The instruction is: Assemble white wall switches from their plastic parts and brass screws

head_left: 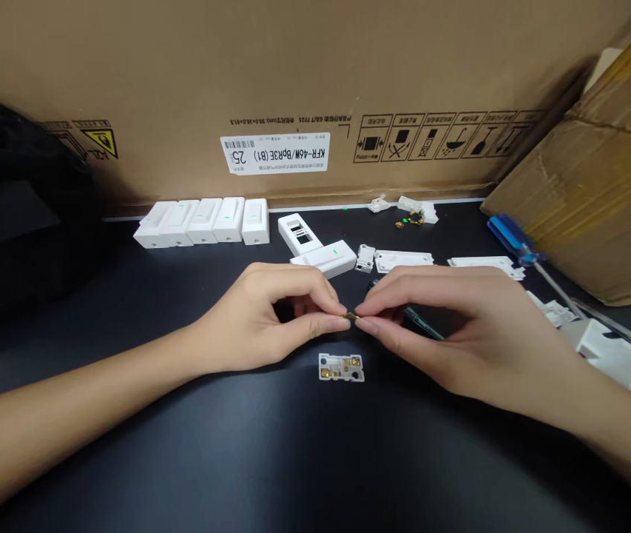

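Observation:
Between my two hands is a small brass contact strip (pixel 351 316), pinched at one end by my left hand (pixel 287 311) and at the other by my right hand (pixel 431 318). Thumb and forefinger are closed on it on both sides, so most of the strip is hidden. Just below, on the dark table, lies a small white switch base (pixel 341 368) with brass terminals seated in it. Behind my fingers are a white switch housing (pixel 326 259) with a rocker and an open white frame (pixel 299 235). A dark green-black tool (pixel 424 323) is partly covered by my right hand.
Several finished-looking white switches (pixel 204 220) stand in a row at the back left. Loose brass pieces (pixel 415 217) and white plastic plates (pixel 404 260) lie at the back right. A blue-handled screwdriver (pixel 512 238) leans near a taped cardboard box (pixel 586 185). A large carton (pixel 293 74) closes off the back; a black bag (pixel 21 200) sits left.

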Motion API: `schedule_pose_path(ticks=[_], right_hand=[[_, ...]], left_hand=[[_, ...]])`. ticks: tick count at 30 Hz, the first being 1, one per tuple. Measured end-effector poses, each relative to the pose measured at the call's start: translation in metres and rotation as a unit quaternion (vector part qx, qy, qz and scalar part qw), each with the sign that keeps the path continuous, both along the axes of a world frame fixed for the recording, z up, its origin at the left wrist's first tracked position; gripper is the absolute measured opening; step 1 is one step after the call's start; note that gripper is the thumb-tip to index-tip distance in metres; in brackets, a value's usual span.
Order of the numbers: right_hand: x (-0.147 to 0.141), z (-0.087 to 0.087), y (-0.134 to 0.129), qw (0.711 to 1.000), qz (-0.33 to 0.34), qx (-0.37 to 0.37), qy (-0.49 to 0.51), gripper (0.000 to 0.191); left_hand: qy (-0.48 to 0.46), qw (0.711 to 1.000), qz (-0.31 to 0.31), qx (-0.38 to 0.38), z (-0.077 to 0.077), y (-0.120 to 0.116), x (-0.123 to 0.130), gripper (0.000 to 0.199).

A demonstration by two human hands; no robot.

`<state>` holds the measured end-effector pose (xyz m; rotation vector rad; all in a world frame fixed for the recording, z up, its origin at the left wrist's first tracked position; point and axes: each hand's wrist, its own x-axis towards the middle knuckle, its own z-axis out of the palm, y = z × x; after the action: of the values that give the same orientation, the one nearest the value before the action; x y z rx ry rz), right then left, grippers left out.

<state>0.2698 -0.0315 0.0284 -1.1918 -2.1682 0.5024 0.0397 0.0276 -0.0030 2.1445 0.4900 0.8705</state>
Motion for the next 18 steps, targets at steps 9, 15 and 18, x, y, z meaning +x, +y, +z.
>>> schedule_pose_path(ticks=[9, 15, 18], right_hand=[[0.0017, -0.0016, -0.0020, 0.998, 0.030, 0.047, -0.007, 0.011], [-0.0005, -0.0031, -0.0024, 0.997, 0.045, 0.054, -0.011, 0.013], [-0.0004, -0.0052, -0.0032, 0.997, 0.052, 0.058, -0.014, 0.012]], left_hand=[[0.041, 0.999, 0.012, -0.007, 0.0021, -0.0018, -0.0012, 0.010], [0.074, 0.997, 0.005, -0.006, 0.0044, -0.0021, -0.0001, 0.013], [0.085, 0.996, -0.001, -0.015, 0.0054, -0.0020, 0.0007, 0.014]])
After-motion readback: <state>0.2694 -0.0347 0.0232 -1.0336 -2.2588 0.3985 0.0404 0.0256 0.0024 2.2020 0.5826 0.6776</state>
